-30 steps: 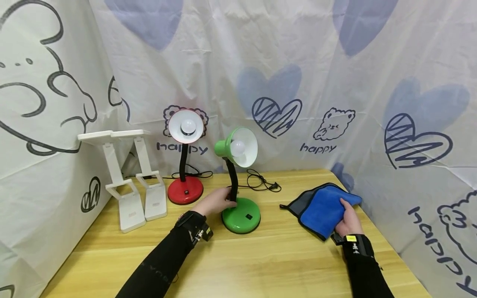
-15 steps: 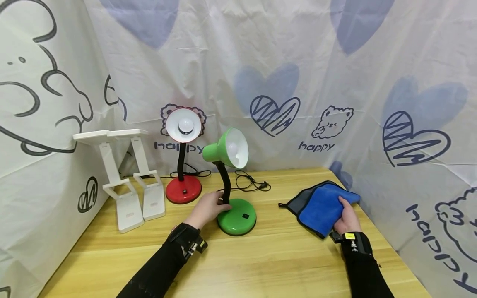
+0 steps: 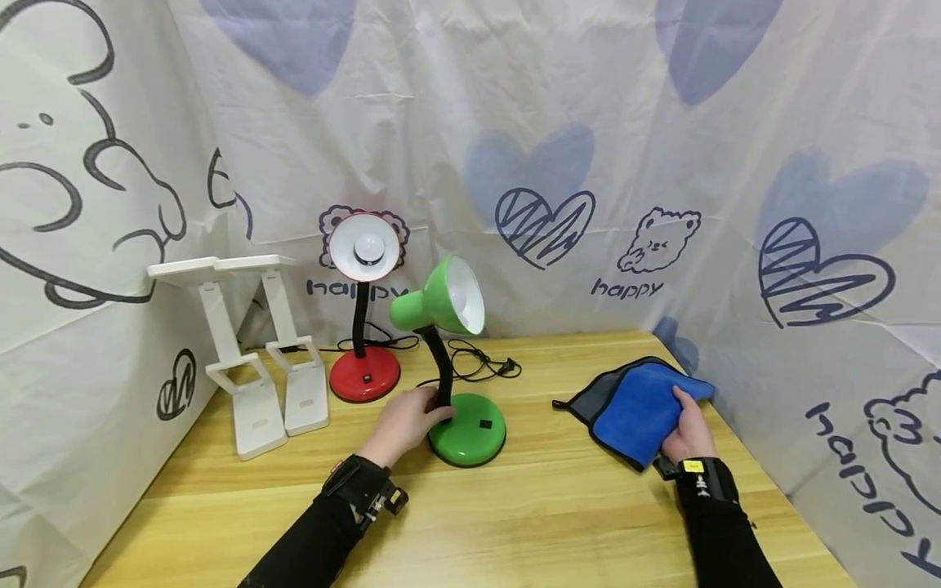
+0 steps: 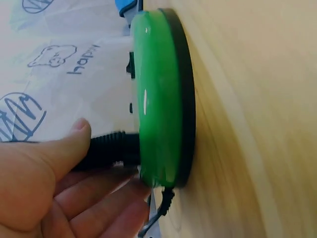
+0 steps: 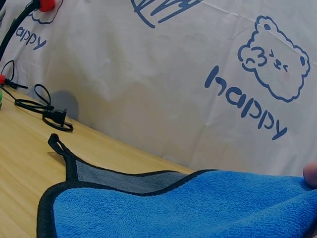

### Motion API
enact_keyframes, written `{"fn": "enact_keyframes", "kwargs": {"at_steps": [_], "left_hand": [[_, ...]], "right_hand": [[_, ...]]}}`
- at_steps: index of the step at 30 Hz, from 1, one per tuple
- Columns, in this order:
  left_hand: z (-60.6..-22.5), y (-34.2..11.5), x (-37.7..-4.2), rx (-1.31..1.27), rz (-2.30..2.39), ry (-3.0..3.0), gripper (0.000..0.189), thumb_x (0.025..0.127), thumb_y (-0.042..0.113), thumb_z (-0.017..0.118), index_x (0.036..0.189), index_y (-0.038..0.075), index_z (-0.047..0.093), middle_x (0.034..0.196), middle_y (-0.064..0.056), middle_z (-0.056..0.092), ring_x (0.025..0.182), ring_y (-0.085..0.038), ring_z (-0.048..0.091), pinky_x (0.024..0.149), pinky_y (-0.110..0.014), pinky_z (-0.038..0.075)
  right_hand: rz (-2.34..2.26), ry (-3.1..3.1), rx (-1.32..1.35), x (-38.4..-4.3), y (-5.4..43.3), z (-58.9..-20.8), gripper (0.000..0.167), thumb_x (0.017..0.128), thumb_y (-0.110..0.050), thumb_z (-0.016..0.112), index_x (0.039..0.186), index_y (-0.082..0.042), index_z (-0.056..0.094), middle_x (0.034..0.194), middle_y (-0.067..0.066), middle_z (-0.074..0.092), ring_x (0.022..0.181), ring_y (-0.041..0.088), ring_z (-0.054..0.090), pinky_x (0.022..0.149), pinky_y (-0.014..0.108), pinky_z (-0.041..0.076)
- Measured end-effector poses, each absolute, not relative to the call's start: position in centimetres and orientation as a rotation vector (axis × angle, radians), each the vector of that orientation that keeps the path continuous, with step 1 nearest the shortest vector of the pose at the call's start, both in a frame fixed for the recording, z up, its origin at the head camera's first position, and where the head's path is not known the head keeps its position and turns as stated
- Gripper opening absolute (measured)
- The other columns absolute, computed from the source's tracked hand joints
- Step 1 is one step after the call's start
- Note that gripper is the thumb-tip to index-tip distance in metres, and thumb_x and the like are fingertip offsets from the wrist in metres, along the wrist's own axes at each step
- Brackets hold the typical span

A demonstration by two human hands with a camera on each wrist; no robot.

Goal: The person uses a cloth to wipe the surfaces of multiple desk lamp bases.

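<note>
A green desk lamp (image 3: 467,431) stands in the middle of the table, its shade tilted up to the right. Around the lower end of its black gooseneck (image 4: 106,151), the thumb and fingers of my left hand (image 3: 401,425) are curled, just above the base. In the left wrist view the base's black underside is close to the wooden surface; whether it touches is hard to tell. My right hand (image 3: 689,429) grips the near right edge of a blue cloth (image 3: 638,415) with black trim and a grey reverse. Only a fingertip of that hand shows in the right wrist view.
A red desk lamp (image 3: 364,376) stands behind and left of the green one. Two white folding lamps (image 3: 257,420) stand further left, near the side curtain. A black cord with a plug (image 3: 506,367) lies behind the green lamp. Patterned curtains (image 3: 441,122) border the table's back and sides.
My left hand has drawn the green lamp slightly left and turned it, so its shade now faces more to the right. Its cord and plug slid left too. The right hand holds the cloth in place.
</note>
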State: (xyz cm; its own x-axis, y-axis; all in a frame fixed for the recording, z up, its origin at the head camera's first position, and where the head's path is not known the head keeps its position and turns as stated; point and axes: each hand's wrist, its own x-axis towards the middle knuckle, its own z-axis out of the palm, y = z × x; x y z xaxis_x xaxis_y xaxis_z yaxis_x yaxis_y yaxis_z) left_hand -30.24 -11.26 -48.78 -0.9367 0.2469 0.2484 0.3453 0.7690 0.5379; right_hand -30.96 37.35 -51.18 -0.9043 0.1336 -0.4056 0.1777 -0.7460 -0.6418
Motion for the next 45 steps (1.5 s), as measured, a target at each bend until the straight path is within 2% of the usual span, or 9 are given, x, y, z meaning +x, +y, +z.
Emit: {"fn": "enact_keyframes", "kwargs": {"at_steps": [5,11,14,17,20,23,35,40,45], "left_hand": [[-49.0,-11.5,-30.8,-0.531,-0.876,-2.787,0.02,0.085,0.041,0.073,0.084,0.023,0.066,0.083,0.005,0.06,0.071,-0.01,0.052,0.064,-0.029,0.042],[-49.6,-11.6,-31.2,-0.538,-0.864,-2.817,0.02,0.086,0.042,0.072,0.083,0.023,0.065,0.081,0.007,0.058,0.07,-0.01,0.051,0.064,-0.03,0.042],[-49.6,-11.5,-31.3,-0.53,-0.868,-2.822,0.02,0.086,0.042,0.071,0.083,0.023,0.064,0.078,0.007,0.057,0.07,-0.011,0.051,0.063,-0.031,0.041],[-49.6,-11.5,-31.3,-0.53,-0.875,-2.819,0.019,0.087,0.041,0.071,0.084,0.024,0.064,0.076,0.007,0.056,0.068,-0.011,0.051,0.061,-0.03,0.04],[-49.6,-11.5,-31.2,-0.54,-0.894,-2.821,0.018,0.088,0.04,0.07,0.084,0.024,0.064,0.073,0.008,0.057,0.065,-0.011,0.051,0.059,-0.03,0.04],[-49.6,-11.5,-31.1,-0.555,-0.914,-2.819,0.018,0.088,0.04,0.069,0.084,0.024,0.063,0.07,0.008,0.058,0.062,-0.01,0.051,0.056,-0.029,0.04],[-49.4,-11.4,-30.9,-0.579,-0.919,-2.812,0.017,0.09,0.038,0.068,0.084,0.023,0.061,0.069,0.008,0.057,0.062,-0.011,0.051,0.057,-0.028,0.04],[-49.3,-11.4,-30.9,-0.594,-0.927,-2.8,0.015,0.09,0.035,0.068,0.086,0.021,0.062,0.073,0.008,0.059,0.066,-0.011,0.052,0.061,-0.029,0.041],[-49.3,-11.4,-30.8,-0.598,-0.924,-2.81,0.017,0.091,0.037,0.066,0.085,0.021,0.062,0.071,0.008,0.058,0.065,-0.011,0.052,0.061,-0.028,0.041]], "right_hand": [[-2.843,1.099,0.627,-30.8,37.1,-50.9,0.085,0.097,-0.036,0.058,0.145,-0.049,-0.011,0.153,-0.034,-0.005,0.144,-0.006,-0.004,0.117,0.018,0.005],[-2.761,1.533,0.414,-30.4,35.2,-48.8,0.079,0.099,-0.043,0.051,0.152,-0.035,-0.007,0.158,-0.021,-0.009,0.147,0.004,-0.008,0.119,0.025,0.002],[-2.585,1.985,0.359,-30.3,33.1,-47.1,0.07,0.097,-0.05,0.051,0.153,-0.023,0.019,0.161,-0.003,0.014,0.147,0.015,0.014,0.119,0.033,0.015],[-2.322,2.452,0.293,-30.3,30.2,-46.1,0.046,0.092,-0.056,0.055,0.109,-0.013,0.054,0.11,0.009,0.055,0.106,0.019,0.054,0.093,0.029,0.043],[-2.005,2.789,0.134,-30.1,26.7,-45.9,0.051,0.091,-0.057,0.056,0.075,-0.013,0.036,0.07,-0.003,0.033,0.061,0.015,0.04,0.058,0.031,0.038],[-1.714,2.904,-0.152,-29.5,23.0,-46.5,0.05,0.094,-0.055,0.054,0.071,-0.015,0.036,0.063,-0.005,0.03,0.051,0.012,0.034,0.049,0.032,0.034],[-0.878,2.79,-0.919,-28.0,13.6,-49.7,0.036,0.102,-0.04,0.046,0.072,-0.02,0.044,0.061,-0.009,0.037,0.051,0.006,0.042,0.053,0.022,0.036],[-0.704,2.804,-0.982,-29.3,11.9,-49.4,0.03,0.102,-0.033,0.044,0.076,-0.02,0.051,0.07,-0.006,0.044,0.064,0.009,0.048,0.064,0.026,0.039],[-0.558,2.869,-1.027,-30.7,10.7,-49.9,0.03,0.103,-0.034,0.041,0.097,-0.017,0.065,0.091,-0.002,0.058,0.089,0.016,0.056,0.082,0.035,0.044]]}}
